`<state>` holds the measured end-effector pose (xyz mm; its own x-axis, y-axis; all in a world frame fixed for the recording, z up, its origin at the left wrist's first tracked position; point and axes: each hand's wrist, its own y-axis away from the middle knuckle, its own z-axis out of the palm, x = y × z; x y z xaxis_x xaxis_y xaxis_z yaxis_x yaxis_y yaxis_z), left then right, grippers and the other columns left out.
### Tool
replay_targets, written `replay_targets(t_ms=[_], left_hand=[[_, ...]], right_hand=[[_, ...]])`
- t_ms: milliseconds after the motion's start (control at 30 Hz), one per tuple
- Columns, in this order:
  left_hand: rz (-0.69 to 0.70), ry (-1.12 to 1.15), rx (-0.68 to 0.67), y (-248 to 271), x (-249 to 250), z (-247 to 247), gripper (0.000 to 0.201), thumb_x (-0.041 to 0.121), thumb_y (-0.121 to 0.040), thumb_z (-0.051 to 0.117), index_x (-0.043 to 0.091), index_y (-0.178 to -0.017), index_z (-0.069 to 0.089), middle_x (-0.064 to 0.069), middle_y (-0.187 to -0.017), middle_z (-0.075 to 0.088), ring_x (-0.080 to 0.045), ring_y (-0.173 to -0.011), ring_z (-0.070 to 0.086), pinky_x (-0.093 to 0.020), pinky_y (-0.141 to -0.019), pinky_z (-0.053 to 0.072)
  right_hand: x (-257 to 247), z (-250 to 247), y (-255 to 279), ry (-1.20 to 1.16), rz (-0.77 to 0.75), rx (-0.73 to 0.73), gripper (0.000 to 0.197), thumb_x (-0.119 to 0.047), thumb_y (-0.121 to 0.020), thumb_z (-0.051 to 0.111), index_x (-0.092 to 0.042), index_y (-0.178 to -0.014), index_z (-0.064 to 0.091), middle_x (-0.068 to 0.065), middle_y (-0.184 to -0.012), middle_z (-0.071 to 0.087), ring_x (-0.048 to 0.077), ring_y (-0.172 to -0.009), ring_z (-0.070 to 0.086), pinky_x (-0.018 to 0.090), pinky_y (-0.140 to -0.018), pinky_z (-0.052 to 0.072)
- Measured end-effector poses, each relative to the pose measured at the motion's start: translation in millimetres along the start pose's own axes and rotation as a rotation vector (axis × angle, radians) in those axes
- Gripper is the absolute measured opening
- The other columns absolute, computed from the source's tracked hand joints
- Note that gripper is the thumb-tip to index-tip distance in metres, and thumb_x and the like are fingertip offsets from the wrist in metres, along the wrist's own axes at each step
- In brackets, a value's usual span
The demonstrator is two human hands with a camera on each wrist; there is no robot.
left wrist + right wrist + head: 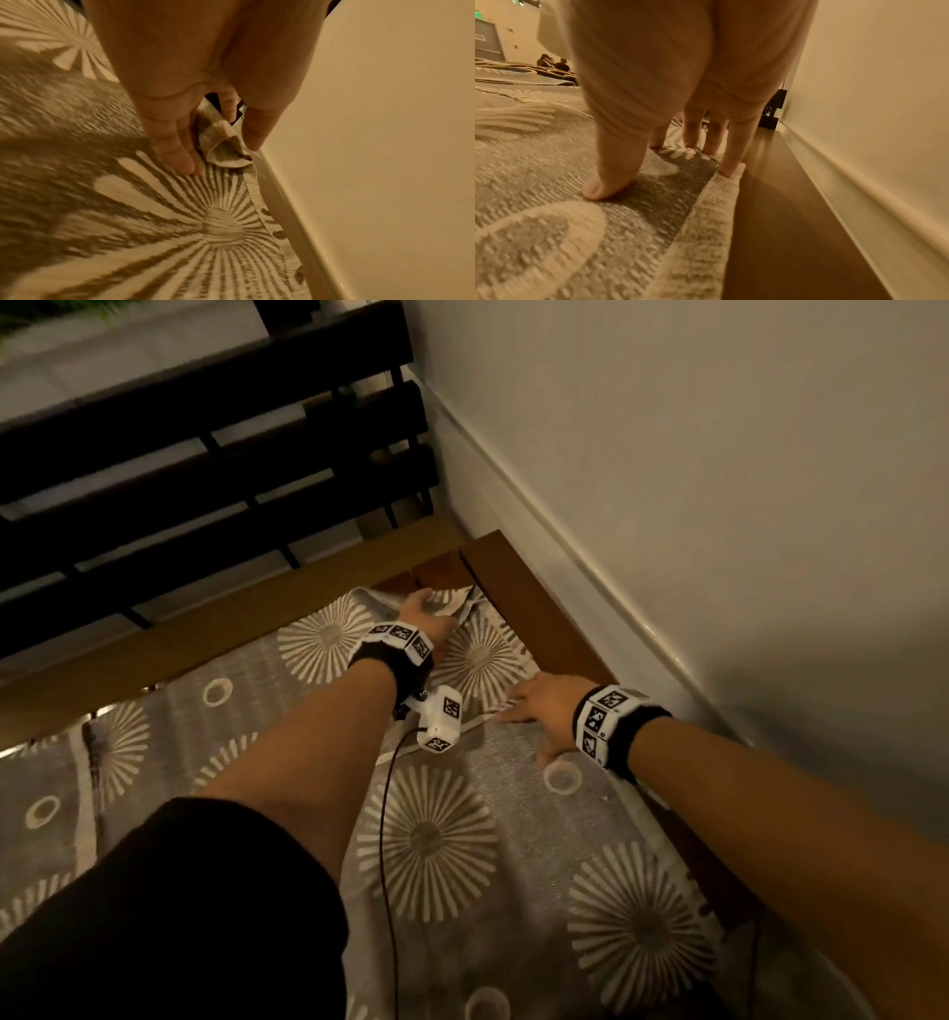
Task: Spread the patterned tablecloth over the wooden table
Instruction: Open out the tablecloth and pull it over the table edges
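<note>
Wooden worktop [518, 588] abuts the wall, its far corner bare. Tablecloth [436, 839] covers the rest. Left hand [426, 616] pinches the bunched corner; right hand [544, 711] presses flat, fingers spread. Recommend: draw corner outward while anchoring the edge.

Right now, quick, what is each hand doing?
Left hand: fingers pinch a bunched fold of the tablecloth at the table's far corner.
Right hand: open, straight fingers pressing the tablecloth flat near its edge.
</note>
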<state>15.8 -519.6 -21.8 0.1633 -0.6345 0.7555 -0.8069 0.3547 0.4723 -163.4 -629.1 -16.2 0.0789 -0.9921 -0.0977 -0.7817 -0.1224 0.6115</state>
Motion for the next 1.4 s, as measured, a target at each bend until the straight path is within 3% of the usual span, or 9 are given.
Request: replay_targets(t_ms=[133,300,433,500,567,800,933,1167,1400], left_hand=[[-0.165,0.289,0.021,-15.1,3.2,14.6,0.026,0.013,-0.092,0.061,0.005,-0.117,0.057,-0.01,-0.086,0.066,-0.025,-0.08,0.064,-0.044,-0.087,0.055],[-0.047,0.021,-0.007,-21.3,-5.1,12.2,0.021,0.025,-0.088,0.067,0.008,-0.077,0.066,-0.014,-0.077,0.068,-0.024,-0.069,0.062,-0.036,-0.066,0.054],[0.125,-0.514,-0.045,-32.8,23.9,-15.2,0.048,0.049,-0.076,0.07,0.014,-0.107,0.067,-0.017,-0.108,0.067,-0.027,-0.088,0.063,-0.037,-0.07,0.049],[0.284,-0.413,-0.032,-35.3,43.3,-19.9,0.08,0.034,-0.077,0.074,0.025,-0.145,0.033,-0.012,-0.146,0.042,-0.031,-0.125,0.049,-0.039,-0.091,0.047],[0.386,-0.224,0.011,-37.1,56.4,-19.1,0.102,0.014,-0.077,0.071,0.035,-0.151,0.004,-0.009,-0.16,0.013,-0.03,-0.143,0.023,-0.046,-0.108,0.036],[0.341,-0.757,-0.131,15.8,29.4,-3.0,0.047,0.037,-0.092,0.053,0.023,-0.137,0.048,-0.007,-0.143,0.048,-0.027,-0.127,0.049,-0.04,-0.106,0.039],[0.605,-0.796,-0.157,85.9,-48.0,22.4,0.061,0.058,-0.085,0.044,0.016,-0.128,0.055,-0.015,-0.128,0.054,-0.034,-0.116,0.052,-0.049,-0.097,0.044],[0.244,-1.094,-0.329,168.4,-120.3,45.3,0.1,0.081,-0.071,0.048,0.049,-0.146,-0.009,0.0,-0.159,-0.02,-0.034,-0.145,-0.016,-0.062,-0.112,0.0],[0.301,-0.895,-0.267,174.7,-118.6,36.0,0.103,0.074,-0.07,0.06,0.044,-0.148,0.0,-0.001,-0.161,-0.002,-0.033,-0.147,-0.004,-0.062,-0.112,0.003]], right_hand=[[-0.2,-0.1,3.2,-0.018,-0.003,-0.007,0.079,-0.036,-0.083,0.07,-0.032,-0.149,0.026,0.002,-0.16,0.013,0.03,-0.143,0.017,0.042,-0.113,0.027],[-0.4,1.3,0.4,0.001,-0.029,-0.052,0.081,-0.031,-0.085,0.068,-0.029,-0.151,0.021,0.005,-0.161,0.008,0.033,-0.145,0.01,0.046,-0.114,0.026],[-1.1,-0.5,-3.1,0.007,-0.05,-0.063,0.082,-0.032,-0.085,0.068,-0.028,-0.151,0.019,0.006,-0.16,0.007,0.035,-0.145,0.009,0.046,-0.115,0.027],[-1.3,0.6,0.3,-0.016,-0.045,-0.057,0.081,-0.029,-0.086,0.068,-0.027,-0.151,0.02,0.005,-0.161,0.007,0.034,-0.145,0.008,0.045,-0.115,0.025],[-1.3,1.9,2.9,-0.025,-0.042,-0.041,0.08,-0.027,-0.086,0.067,-0.028,-0.151,0.021,0.004,-0.161,0.006,0.034,-0.145,0.008,0.045,-0.114,0.025],[0.3,7.0,0.4,-0.026,-0.033,-0.03,0.078,-0.025,-0.088,0.066,-0.03,-0.15,0.02,0.001,-0.161,0.005,0.034,-0.146,0.005,0.047,-0.115,0.023],[0.3,12.1,0.2,-0.001,-0.041,0.041,0.077,-0.031,-0.086,0.067,-0.031,-0.15,0.024,0.003,-0.16,0.011,0.033,-0.144,0.013,0.044,-0.114,0.025],[-1.4,19.6,1.9,-0.015,0.009,0.025,0.08,-0.025,-0.09,0.063,-0.032,-0.151,0.012,0.002,-0.161,-0.003,0.029,-0.147,0.002,0.044,-0.119,0.017],[-26.5,20.2,18.3,0.126,0.168,0.105,0.067,-0.019,-0.093,0.056,-0.025,-0.149,0.021,0.012,-0.159,0.009,0.035,-0.144,0.015,0.05,-0.11,0.03]])
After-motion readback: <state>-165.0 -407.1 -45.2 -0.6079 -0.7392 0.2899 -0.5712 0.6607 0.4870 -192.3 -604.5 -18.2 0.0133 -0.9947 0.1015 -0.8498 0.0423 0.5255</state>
